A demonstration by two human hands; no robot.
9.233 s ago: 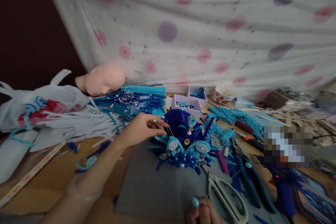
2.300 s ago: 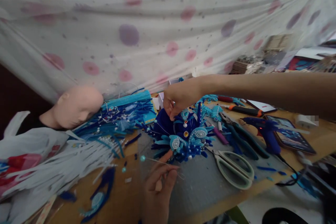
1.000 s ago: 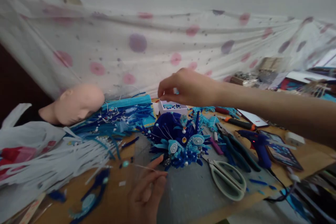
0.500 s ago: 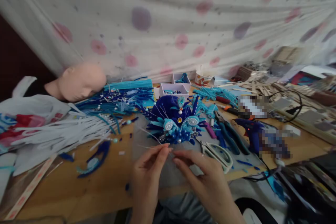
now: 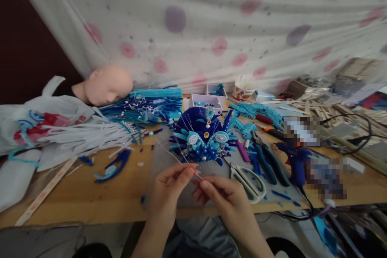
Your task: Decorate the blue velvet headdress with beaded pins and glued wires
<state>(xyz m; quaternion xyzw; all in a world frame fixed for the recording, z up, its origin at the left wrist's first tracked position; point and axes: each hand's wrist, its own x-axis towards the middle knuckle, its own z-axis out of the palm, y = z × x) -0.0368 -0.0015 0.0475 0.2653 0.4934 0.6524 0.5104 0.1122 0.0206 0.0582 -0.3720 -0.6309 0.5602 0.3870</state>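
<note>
Scissors (image 5: 249, 179) lie beside the right hand (image 5: 227, 194), pliers (image 5: 267, 163) beyond.

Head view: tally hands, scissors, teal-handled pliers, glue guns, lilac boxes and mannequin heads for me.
Hands: 2
Scissors: 1
Teal-handled pliers: 1
Glue gun: 1
Lilac boxes: 2
Mannequin head: 1
Total: 8

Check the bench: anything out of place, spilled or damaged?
Mainly the dummy head: it lies on its side at back left rather than standing upright. Blue scraps lie loose at front right, like uncleared offcuts. Nothing looks spilled, and the blue ornament shows no clear damage.
</note>
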